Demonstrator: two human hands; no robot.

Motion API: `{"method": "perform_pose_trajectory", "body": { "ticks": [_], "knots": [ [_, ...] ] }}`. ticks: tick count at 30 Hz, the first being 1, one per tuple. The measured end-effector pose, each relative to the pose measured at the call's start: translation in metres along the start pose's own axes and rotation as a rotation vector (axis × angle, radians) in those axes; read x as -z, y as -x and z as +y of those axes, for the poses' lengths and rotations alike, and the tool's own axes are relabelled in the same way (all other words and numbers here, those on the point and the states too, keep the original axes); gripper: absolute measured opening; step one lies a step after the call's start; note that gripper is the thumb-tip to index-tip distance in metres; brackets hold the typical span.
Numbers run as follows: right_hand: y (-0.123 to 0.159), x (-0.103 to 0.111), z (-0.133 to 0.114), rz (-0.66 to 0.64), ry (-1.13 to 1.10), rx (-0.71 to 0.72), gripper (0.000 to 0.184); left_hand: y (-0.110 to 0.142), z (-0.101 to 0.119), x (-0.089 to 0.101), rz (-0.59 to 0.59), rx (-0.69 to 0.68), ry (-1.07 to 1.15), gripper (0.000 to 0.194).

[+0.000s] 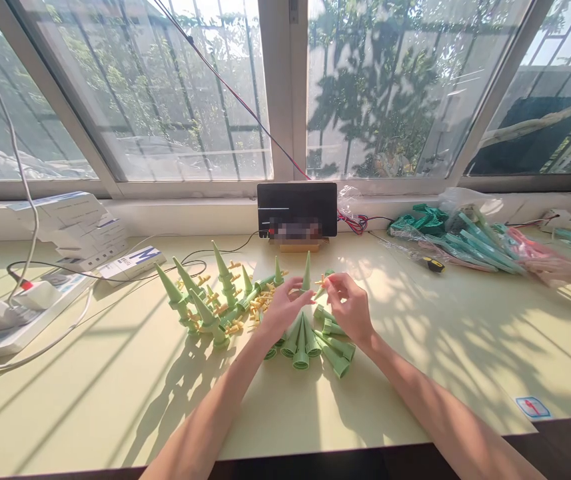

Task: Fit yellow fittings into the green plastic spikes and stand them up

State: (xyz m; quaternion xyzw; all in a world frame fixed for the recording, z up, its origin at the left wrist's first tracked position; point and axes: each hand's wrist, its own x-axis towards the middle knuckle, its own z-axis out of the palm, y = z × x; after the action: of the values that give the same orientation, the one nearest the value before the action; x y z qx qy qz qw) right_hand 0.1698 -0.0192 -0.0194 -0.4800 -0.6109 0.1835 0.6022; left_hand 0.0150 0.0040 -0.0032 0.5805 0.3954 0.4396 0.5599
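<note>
left hand: the left hand [285, 308] reaches in over the middle of the surface [175, 413], palm down; thumb and forefinger are parted near an upright green cone [306, 272]. the cone's base is hidden behind them, so whether they grip it cannot be told.
right hand: the right hand [349, 308] faces the left one, a little apart from it; its fingers are curled, thumb and forefinger drawn together in a pinch on a small yellow peg [322, 280].
lying green cones: the lying green cones [300, 350] fan out below and between the two hands, several with their hollow ends toward the person.
joined green pieces: left of the hands, the joined green pieces [208, 322] stand with spikes pointing up and yellow pegs sticking out from their sides.
yellow heap: more yellow pegs [260, 307] lie crowded just beside the left hand.
screen: a dark tablet [296, 207] leans on a small stand before the window [380, 87].
left end: a white power strip [30, 317] and white boxes [72, 227].
right end: a tape measure [434, 265] near bagged green strips [475, 243]; another person's hand [548, 269] touches the pink ones.
</note>
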Motion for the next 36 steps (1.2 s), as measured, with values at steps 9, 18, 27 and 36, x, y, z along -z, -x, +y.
{"method": "perform_pose_trajectory", "body": {
  "ticks": [9,18,27,36],
  "knots": [
    [0.0011,0.0014,-0.0012,-0.053,0.012,0.060,0.015,0.0012,-0.0066,-0.0019,0.241,-0.285,-0.380,0.025],
    [0.0014,-0.0002,0.0002,-0.105,0.046,0.079,0.015,0.0015,-0.0070,-0.0041,0.185,-0.322,-0.624,0.022],
    [0.0022,-0.0012,0.0004,-0.089,0.097,0.108,0.015,0.0037,-0.0053,-0.0043,0.193,-0.308,-0.683,0.024],
    [-0.0009,-0.0002,0.0045,-0.062,0.047,0.098,0.014,-0.0002,-0.0083,-0.0044,0.107,-0.232,-0.409,0.030]
  ]
}}
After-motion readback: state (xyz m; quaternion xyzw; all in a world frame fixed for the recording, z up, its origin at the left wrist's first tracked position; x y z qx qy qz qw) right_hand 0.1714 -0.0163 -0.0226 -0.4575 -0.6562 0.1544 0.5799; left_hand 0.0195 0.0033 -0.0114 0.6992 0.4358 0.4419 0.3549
